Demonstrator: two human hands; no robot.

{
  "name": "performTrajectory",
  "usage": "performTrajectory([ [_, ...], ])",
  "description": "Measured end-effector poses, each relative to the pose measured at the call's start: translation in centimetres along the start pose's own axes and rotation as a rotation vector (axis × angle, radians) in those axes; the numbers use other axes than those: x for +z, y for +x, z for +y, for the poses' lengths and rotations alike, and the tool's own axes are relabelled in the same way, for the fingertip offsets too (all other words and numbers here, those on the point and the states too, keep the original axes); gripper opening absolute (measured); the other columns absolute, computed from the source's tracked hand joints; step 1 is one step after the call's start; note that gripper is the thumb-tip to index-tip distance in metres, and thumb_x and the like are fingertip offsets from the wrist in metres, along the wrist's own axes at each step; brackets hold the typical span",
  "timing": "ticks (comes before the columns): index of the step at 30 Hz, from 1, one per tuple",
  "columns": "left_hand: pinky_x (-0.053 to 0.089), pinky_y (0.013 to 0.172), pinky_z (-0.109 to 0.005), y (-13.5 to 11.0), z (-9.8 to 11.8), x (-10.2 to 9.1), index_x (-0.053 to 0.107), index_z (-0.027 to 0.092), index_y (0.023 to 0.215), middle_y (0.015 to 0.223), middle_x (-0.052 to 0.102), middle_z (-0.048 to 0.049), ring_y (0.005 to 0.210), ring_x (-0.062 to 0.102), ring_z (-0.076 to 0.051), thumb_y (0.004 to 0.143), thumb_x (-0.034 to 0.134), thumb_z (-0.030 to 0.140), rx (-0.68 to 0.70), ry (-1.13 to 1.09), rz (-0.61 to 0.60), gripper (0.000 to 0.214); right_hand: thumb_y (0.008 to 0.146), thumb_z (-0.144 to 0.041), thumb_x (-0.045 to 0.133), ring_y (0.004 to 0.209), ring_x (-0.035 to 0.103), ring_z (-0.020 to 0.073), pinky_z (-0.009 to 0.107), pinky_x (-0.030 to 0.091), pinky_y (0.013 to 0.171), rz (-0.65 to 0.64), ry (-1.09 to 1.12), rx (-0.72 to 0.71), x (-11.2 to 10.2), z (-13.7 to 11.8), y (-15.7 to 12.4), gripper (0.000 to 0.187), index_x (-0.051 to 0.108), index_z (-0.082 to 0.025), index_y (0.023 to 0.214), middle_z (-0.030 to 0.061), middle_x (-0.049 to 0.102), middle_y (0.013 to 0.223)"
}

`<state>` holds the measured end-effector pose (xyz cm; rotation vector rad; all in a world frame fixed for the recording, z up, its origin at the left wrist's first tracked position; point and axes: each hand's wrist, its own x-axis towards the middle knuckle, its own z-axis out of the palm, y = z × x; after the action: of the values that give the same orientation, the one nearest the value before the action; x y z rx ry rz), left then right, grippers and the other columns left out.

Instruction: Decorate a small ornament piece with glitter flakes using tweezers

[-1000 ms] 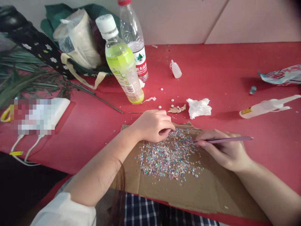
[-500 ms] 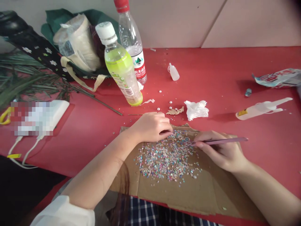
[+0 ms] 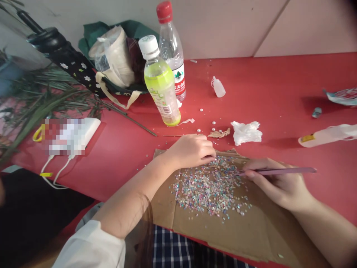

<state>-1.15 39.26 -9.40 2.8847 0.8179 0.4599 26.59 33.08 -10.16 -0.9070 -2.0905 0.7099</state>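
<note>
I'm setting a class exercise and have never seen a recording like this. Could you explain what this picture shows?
This view comes from a camera worn on a person's head, looking forward and down at their own bare hands. The right hand holds a slim pink tool, its tip at a pile of glittery flakes on a sheet of cardboard. The left hand rests at the pile's upper edge. The red table also holds small pearls, a tissue, a green drink bottle and a water bottle.
</note>
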Motion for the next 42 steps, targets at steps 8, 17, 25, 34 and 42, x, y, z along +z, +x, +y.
performTrajectory([
  [8, 0.047, 0.067, -0.028, 0.1, -0.1, 0.4, 0.07, 0.023, 0.081, 0.074, 0.072, 0.0041, 0.07, 0.059, -0.013, 0.097, 0.061, 0.024, -0.05, -0.098, 0.071, 0.019, 0.1, -0.021, 0.064, 0.05, 0.065, 0.0126, 0.02, 0.05, 0.045, 0.02, 0.046, 0.029, 0.1, -0.4, 0.4, 0.01, 0.067, -0.023, 0.091, -0.0007, 0.071, 0.068],
  [17, 0.05, 0.072, -0.028, 0.0, -0.2, 0.4, 0.071, 0.023, 0.082, 0.077, 0.074, 0.0031, 0.07, 0.06, -0.012, 0.096, 0.059, 0.019, -0.034, -0.149, 0.098, 0.019, 0.1, -0.022, 0.064, 0.047, 0.062, 0.0104, 0.018, 0.048, 0.044, 0.026, 0.048, 0.012, 0.1, -0.7, 0.8, 0.01, 0.068, -0.023, 0.09, -0.0025, 0.07, 0.064],
  [25, 0.054, 0.078, -0.028, 0.0, -0.6, 0.6, 0.073, 0.023, 0.093, 0.088, 0.079, 0.0019, 0.08, 0.064, -0.013, 0.101, 0.062, 0.022, -0.02, -0.219, 0.12, 0.014, 0.101, -0.022, 0.062, 0.045, 0.06, 0.0089, 0.017, 0.046, 0.043, 0.029, 0.027, -0.01, -0.1, -1.0, 1.1, 0.012, 0.066, -0.022, 0.089, -0.0038, 0.068, 0.062],
  [34, 0.055, 0.084, -0.03, 0.2, -0.6, 0.7, 0.073, 0.023, 0.094, 0.093, 0.081, 0.0012, 0.084, 0.065, -0.014, 0.101, 0.062, 0.021, -0.018, -0.279, 0.119, 0.013, 0.099, -0.025, 0.065, 0.047, 0.062, 0.0111, 0.02, 0.049, 0.043, 0.044, 0.068, 0.035, 0.0, -0.8, 0.9, 0.012, 0.068, -0.023, 0.089, -0.0012, 0.071, 0.065],
  [42, 0.055, 0.083, -0.029, 0.3, -0.4, 0.5, 0.072, 0.023, 0.094, 0.093, 0.08, 0.0033, 0.083, 0.065, -0.013, 0.099, 0.067, 0.018, 0.021, -0.309, 0.144, 0.008, 0.102, -0.027, 0.063, 0.049, 0.061, 0.0106, 0.02, 0.048, 0.044, 0.029, 0.055, 0.039, 0.1, -0.6, 0.8, 0.014, 0.068, -0.022, 0.089, -0.0013, 0.07, 0.065],
])
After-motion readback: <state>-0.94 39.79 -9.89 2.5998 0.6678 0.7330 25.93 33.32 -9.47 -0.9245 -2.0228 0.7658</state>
